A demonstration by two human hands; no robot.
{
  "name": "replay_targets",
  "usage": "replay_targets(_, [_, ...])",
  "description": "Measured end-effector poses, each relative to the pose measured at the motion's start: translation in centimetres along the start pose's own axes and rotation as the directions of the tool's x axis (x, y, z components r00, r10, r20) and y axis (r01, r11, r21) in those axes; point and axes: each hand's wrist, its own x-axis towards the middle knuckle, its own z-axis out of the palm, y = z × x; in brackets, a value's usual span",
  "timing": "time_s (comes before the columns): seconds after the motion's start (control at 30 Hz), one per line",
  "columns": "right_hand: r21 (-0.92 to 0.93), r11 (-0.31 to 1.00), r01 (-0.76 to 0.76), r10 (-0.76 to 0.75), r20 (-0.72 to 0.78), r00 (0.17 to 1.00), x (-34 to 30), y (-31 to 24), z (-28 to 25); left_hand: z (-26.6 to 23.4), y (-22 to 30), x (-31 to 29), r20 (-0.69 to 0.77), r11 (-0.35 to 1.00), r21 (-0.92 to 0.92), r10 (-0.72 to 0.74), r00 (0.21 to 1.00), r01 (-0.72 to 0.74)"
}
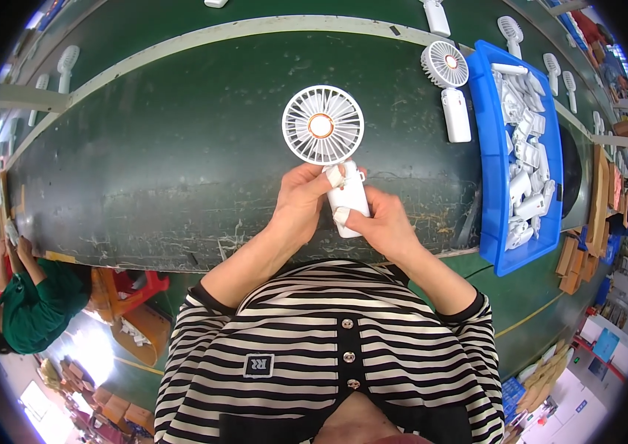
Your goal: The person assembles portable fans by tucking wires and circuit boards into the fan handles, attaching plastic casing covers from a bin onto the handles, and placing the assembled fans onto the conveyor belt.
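Note:
A white handheld fan (349,198) is held between my two hands over the near part of the green worktable (181,148). Its round slatted head with an orange ring at the hub points away from me. My left hand (301,201) grips the upper handle, just under the head, with a white-wrapped thumb lying across it. Lower down, my right hand (386,220) is closed on the handle's right side, its thumb, also wrapped in white, pressed on the front. The fingers behind the handle are hidden.
A blue bin (485,155) full of white plastic parts stands at the right. Beside it lies another white fan (456,115). A pale rail (255,29) curves along the far side, with more fans beyond. At the left, a person in a green top (44,303) works.

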Motion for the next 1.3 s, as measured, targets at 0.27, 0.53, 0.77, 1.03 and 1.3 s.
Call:
replay_targets(0.27, [0.105,0.994,-0.018,0.023,-0.047,0.999,0.7,0.0,0.5,0.5,-0.1,0.1,0.055,1.0,-0.014,0.024,0.998,-0.023])
replay_targets(0.53, [0.027,0.999,0.046,-0.044,-0.072,0.996,0.5,-0.3,0.2,0.5,-0.9,0.0,0.096,0.992,0.058,0.108,0.989,-0.114])
replay_targets(0.77, [0.093,0.995,0.024,-0.015,-0.099,0.995,0.6,-0.3,0.0,1.2,-1.3,0.1,0.054,0.976,0.086,0.196,0.979,-0.2])
replay_targets(1.03, [0.273,0.962,0.007,0.0,-0.023,1.0,3.3,-0.8,-0.9,1.2,0.0,2.4,0.0,0.963,0.22,0.162,0.987,-0.158])
replay_targets(1.3, [-0.593,0.787,0.17,-0.483,-0.42,0.769,15.8,-5.8,-5.4,-2.7,-1.3,5.3,0.109,0.526,0.696,0.595,0.796,-0.488])
